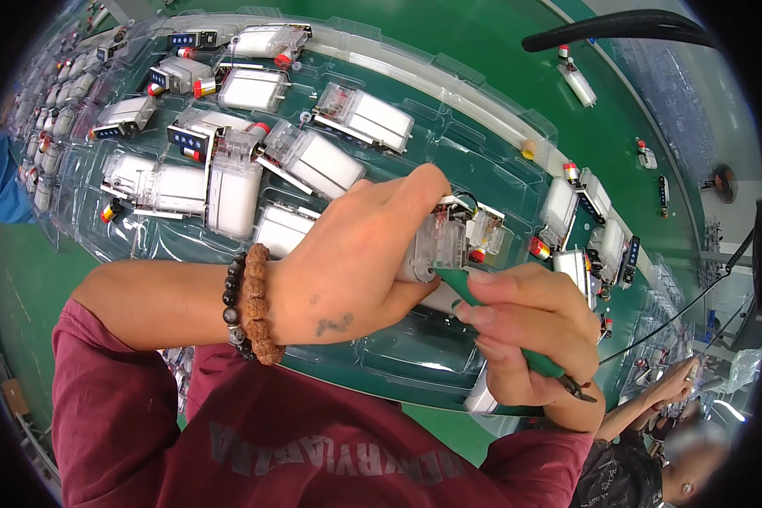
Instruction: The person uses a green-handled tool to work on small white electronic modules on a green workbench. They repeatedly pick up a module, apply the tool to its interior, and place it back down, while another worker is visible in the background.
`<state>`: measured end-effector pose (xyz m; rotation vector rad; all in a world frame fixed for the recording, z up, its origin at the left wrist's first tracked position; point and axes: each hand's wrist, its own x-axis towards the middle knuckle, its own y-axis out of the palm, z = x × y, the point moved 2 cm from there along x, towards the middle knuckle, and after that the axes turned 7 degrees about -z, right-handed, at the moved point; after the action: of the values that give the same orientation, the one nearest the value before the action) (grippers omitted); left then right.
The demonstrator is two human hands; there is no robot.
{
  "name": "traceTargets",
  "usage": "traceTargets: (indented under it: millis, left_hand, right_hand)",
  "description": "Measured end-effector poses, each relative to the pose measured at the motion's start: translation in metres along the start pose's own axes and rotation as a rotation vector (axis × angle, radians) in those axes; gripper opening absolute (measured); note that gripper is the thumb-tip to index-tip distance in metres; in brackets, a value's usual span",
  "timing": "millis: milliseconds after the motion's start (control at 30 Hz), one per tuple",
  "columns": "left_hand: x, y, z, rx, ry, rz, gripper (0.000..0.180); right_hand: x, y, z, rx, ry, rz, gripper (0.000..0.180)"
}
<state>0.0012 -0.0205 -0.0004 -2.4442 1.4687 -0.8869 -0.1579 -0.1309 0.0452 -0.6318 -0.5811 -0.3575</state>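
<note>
My left hand (pixel 347 254) is closed around a clear plastic device housing (pixel 440 241), with a small circuit board and thin dark wires at its upper end. Closed fingers of my right hand (pixel 538 326) hold small green-handled pliers (pixel 543 364). Their metal jaws point away from the housing, to the lower right, while the green handle end meets the housing's near side. Whether the handle presses into it or only touches, I cannot tell. Close behind lies another clear unit with a red-and-white cylinder (pixel 481 241). My left fingers hide much of the held housing.
Clear plastic trays (pixel 432 347) cover the green table, with several white-and-clear units (pixel 368 114) lying in them. More units (pixel 605 245) lie at the right. A black cable or arm (pixel 618 30) hangs at the upper right. Another person's hands (pixel 673 381) are at the lower right.
</note>
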Motion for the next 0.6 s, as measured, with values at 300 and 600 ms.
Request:
traceTargets:
  millis: [300, 600]
  left_hand:
    - [0.001, 0.003, 0.001, 0.060, -0.007, 0.019, 0.054]
    - [0.000, -0.003, -0.006, -0.191, -0.234, 0.007, 0.047]
  right_hand:
    - [-0.005, 0.013, 0.000, -0.219, -0.306, 0.006, 0.030]
    - [-0.012, -0.013, -0.005, 0.295, 0.114, -0.343, 0.016]
